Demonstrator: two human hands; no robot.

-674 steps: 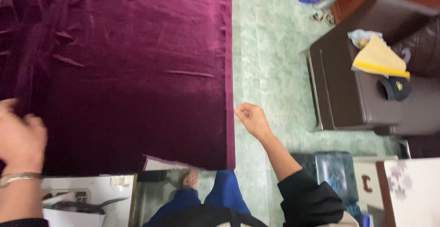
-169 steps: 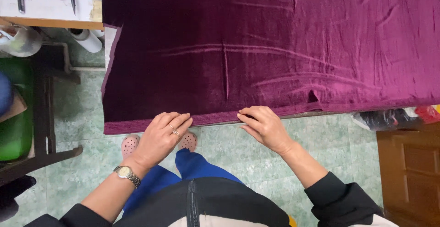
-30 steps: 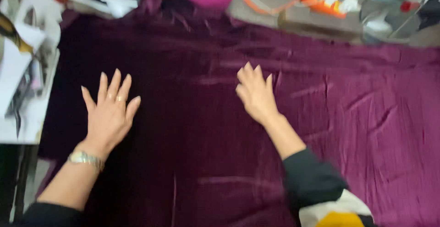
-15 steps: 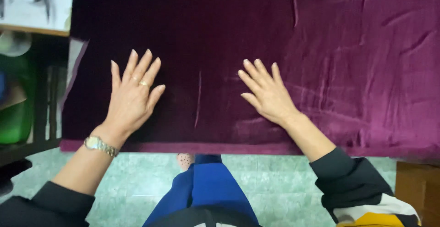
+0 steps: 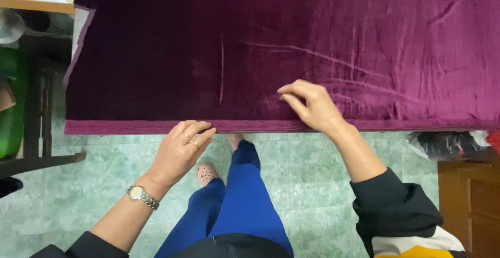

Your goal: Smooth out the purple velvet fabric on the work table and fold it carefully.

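Left hand (image 5: pixel 179 151), with a ring and a wristwatch (image 5: pixel 141 196), sits at the near hem of the purple velvet cloth (image 5: pixel 291 49), fingertips curled together onto the edge but not clearly pinching it. Right hand (image 5: pixel 312 107) rests further in on top of the fabric, fingers bent and bunched. Cloth lies spread across the table, over the green tiled floor (image 5: pixel 99 185). 2 creases run past the right hand.

left hand (image 5: pixel 179 151) off cloth (image 5: pixel 260 44) (edge), right hand (image 5: pixel 310 104) curled
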